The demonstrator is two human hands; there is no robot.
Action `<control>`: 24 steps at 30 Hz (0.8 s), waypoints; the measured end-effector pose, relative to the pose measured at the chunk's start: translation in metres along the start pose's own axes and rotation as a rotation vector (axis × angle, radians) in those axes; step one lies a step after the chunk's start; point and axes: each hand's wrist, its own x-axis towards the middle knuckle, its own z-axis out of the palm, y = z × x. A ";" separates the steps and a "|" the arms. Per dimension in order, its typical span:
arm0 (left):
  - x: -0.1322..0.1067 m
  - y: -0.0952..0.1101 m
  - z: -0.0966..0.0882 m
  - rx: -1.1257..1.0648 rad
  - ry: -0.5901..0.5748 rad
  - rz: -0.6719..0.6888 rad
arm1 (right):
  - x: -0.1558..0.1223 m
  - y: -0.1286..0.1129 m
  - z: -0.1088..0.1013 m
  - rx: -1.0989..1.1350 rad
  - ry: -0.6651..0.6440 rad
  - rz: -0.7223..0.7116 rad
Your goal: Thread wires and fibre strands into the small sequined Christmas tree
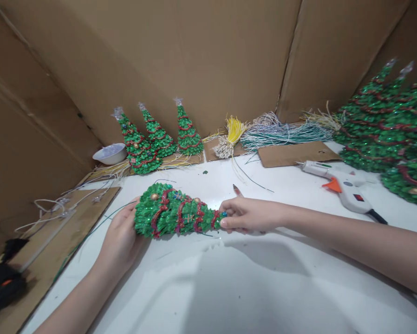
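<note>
A small green Christmas tree (185, 215) with red garlands and tiny ornaments lies tilted on its side, its tip towards the right. My left hand (123, 234) is wrapped round its wide base; most of those fingers are behind or under it. At the narrow tip, my right hand (241, 214) pinches the tree between thumb and fingers, near a small blue bead. No star shows at this tip. Just behind my right hand, the brown pointed end of a pencil-like tool (237, 190) sticks out, the rest of it mostly hidden.
Star-topped trees (185, 132) stand at the back, with more trees (372, 120) at right. A glue gun (348, 188) with an orange trigger lies right. Wire bundles (285, 134), a yellow-and-white bundle (232, 137), a white bowl (110, 154) and cardboard (90, 204) edge the white table (257, 287).
</note>
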 end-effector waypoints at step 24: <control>-0.001 0.001 0.008 -0.016 0.107 -0.015 | 0.003 -0.001 0.004 0.016 0.055 -0.050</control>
